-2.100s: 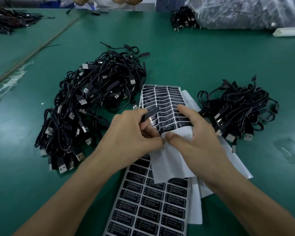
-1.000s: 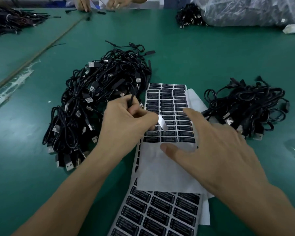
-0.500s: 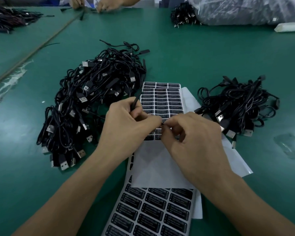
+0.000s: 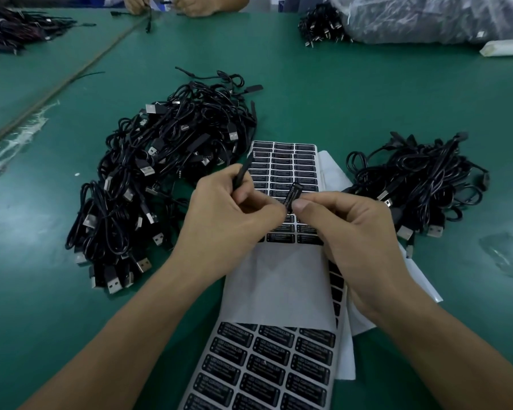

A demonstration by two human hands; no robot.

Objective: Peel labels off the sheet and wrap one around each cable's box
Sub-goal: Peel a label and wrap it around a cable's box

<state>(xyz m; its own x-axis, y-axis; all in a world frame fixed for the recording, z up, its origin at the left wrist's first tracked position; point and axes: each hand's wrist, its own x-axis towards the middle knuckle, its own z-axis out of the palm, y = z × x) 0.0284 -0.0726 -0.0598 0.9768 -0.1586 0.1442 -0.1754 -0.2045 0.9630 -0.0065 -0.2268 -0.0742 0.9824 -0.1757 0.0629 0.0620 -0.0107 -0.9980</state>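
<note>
My left hand (image 4: 225, 214) grips a thin black cable box (image 4: 242, 173) that sticks up past its fingers. My right hand (image 4: 347, 226) pinches a peeled black label (image 4: 292, 196) between thumb and forefinger, right beside the left fingertips. Both hands hover over the label sheet (image 4: 288, 167), whose lower half is bare white backing. A second sheet of black labels (image 4: 267, 365) lies nearer to me, partly under the first. A big heap of black USB cables (image 4: 160, 179) lies to the left and a smaller heap (image 4: 421, 184) to the right.
The green table (image 4: 338, 93) stretches ahead. Another person's hands (image 4: 190, 4) work at the far edge. A clear plastic bag (image 4: 427, 16) with more cables beside it sits at the back right, and spent white backing sheets (image 4: 421, 288) lie under my right wrist.
My right hand has peeled a label off the sheet and lifted it up beside the box in my left hand. The left hand has barely moved.
</note>
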